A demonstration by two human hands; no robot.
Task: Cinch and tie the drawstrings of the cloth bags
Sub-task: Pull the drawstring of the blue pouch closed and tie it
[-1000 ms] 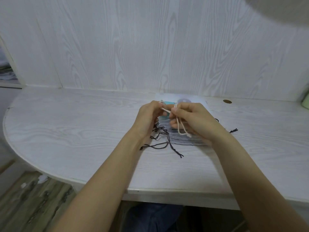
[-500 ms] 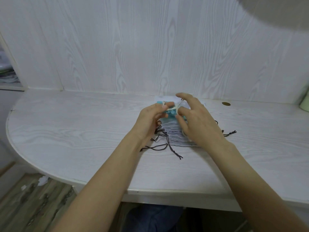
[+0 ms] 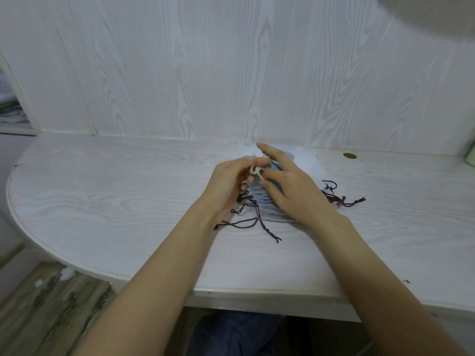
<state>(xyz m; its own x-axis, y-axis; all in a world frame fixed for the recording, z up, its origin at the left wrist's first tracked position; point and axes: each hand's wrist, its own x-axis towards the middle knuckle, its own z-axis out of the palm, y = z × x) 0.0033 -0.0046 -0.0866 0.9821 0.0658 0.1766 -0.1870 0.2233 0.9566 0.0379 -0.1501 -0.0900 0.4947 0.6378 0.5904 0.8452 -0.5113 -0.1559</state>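
A pile of flat cloth bags lies on the white table (image 3: 102,201). The grey striped bag (image 3: 267,211) is on top of the near side, and a teal bag (image 3: 275,167) shows between my hands. My left hand (image 3: 228,186) pinches a cream drawstring (image 3: 254,170) of the teal bag between thumb and fingers. My right hand (image 3: 290,188) is beside it, index finger stretched forward, thumb and other fingers working the same cord. Dark brown drawstrings (image 3: 246,222) trail from the grey bag to the left, and more brown cords (image 3: 341,199) trail to the right.
A white bag or sheet (image 3: 305,160) lies under the pile near the wall panel. A small round hole (image 3: 349,155) is in the table at the back right. A pale green object (image 3: 470,158) stands at the far right edge.
My right hand let the long cream loop drop, opened and moved forward over the bags. The cream cord is now a short loop held between both hands.
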